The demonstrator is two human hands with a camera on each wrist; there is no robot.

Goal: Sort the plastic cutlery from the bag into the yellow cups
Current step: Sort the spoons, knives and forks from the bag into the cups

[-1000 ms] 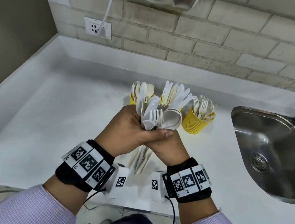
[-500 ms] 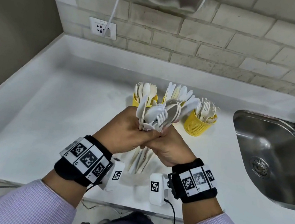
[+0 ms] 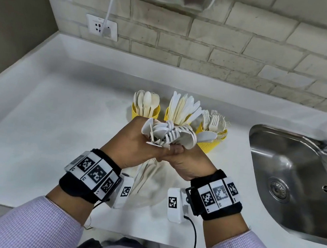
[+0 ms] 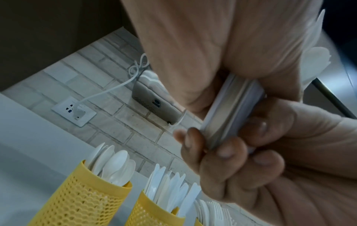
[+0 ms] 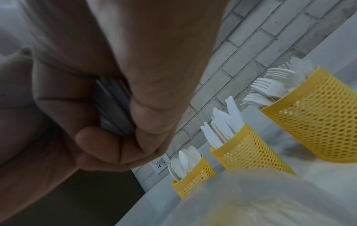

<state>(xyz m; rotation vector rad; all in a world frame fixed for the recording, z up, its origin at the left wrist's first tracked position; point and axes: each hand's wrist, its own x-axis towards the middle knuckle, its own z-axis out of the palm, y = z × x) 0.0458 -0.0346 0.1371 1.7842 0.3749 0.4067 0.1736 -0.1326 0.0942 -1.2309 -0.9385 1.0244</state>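
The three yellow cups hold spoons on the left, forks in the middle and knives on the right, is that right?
Not quite. The spoons cup is on the left, but the middle cup holds knives and the right cup holds forks. The head view shows it.

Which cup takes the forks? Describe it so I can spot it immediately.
Find the steel sink on the right of the white counter. Three yellow mesh cups stand in a row left of it; the fork cup is nearest the sink, the only one showing tines.
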